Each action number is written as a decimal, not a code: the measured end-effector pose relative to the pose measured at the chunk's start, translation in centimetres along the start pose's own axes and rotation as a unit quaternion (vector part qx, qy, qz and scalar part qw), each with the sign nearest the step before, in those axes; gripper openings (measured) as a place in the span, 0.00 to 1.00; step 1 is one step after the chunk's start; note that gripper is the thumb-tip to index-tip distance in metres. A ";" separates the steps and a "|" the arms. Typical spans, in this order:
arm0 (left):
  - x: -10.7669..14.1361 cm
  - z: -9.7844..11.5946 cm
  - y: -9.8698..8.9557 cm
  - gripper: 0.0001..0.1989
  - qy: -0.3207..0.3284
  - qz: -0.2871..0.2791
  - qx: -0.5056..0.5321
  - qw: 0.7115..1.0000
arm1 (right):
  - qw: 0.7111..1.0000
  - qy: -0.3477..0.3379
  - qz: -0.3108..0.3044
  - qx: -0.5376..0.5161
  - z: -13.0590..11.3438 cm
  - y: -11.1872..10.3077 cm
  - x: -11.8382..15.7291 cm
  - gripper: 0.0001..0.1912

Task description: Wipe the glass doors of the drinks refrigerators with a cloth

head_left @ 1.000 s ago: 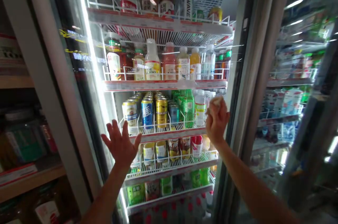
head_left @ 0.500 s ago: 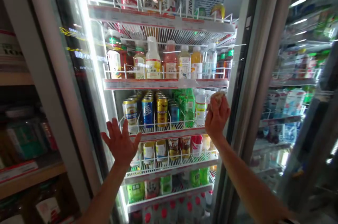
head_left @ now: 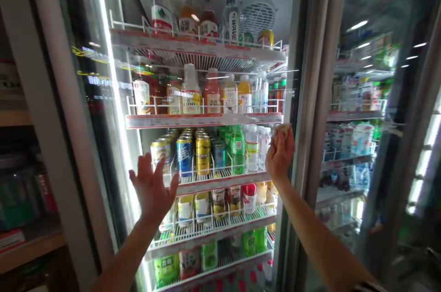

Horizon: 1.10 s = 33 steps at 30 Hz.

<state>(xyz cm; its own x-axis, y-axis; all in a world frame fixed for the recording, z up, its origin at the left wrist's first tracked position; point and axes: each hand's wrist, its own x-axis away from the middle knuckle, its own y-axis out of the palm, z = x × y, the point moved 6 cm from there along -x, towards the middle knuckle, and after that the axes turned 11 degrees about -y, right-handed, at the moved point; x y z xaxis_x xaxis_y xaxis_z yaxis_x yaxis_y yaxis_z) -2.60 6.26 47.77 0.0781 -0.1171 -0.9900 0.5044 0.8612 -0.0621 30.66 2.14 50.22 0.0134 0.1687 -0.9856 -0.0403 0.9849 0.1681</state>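
Observation:
My right hand [head_left: 280, 156] is closed around a crumpled, pale brownish cloth [head_left: 283, 130], held against or just in front of the glass near the fridge's right frame [head_left: 310, 99]. On the left, my left hand [head_left: 153, 188] is raised with its fingers spread and holds nothing; whether its palm touches the glass is hard to tell. Behind the glass, gold cans [head_left: 203, 154], a blue can [head_left: 184, 156] and green bottles [head_left: 237, 149] stand on the middle shelf [head_left: 220, 184]. Clear bottles [head_left: 251, 149] are beside my right hand.
Upper shelves hold juice bottles [head_left: 212, 92] and tall glass bottles [head_left: 161, 7]. Lower down are more cans [head_left: 186, 209] and green packs [head_left: 166, 270]. A wooden-edged shelf [head_left: 34, 248] is at the left, and another glass-fronted cooler [head_left: 351, 159] is at the right.
The view has shifted, so the fridge shelves appear lower and slightly further left. My right hand still grips the cloth, and my left hand stays spread, its fingers slightly more bent.

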 end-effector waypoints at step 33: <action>-4.2 4.4 3.7 0.31 0.027 -0.014 -0.025 0.999 | 0.967 -0.183 -0.107 -0.139 -4.2 1.4 -0.8 0.32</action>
<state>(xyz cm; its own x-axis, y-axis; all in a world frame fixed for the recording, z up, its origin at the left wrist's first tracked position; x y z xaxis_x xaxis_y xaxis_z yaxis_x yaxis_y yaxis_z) 2.70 7.81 52.28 0.0171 -0.1159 -0.9931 0.4625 0.8815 -0.0949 26.44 3.28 51.17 0.4024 0.0143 -0.9153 -0.2639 0.9593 -0.1011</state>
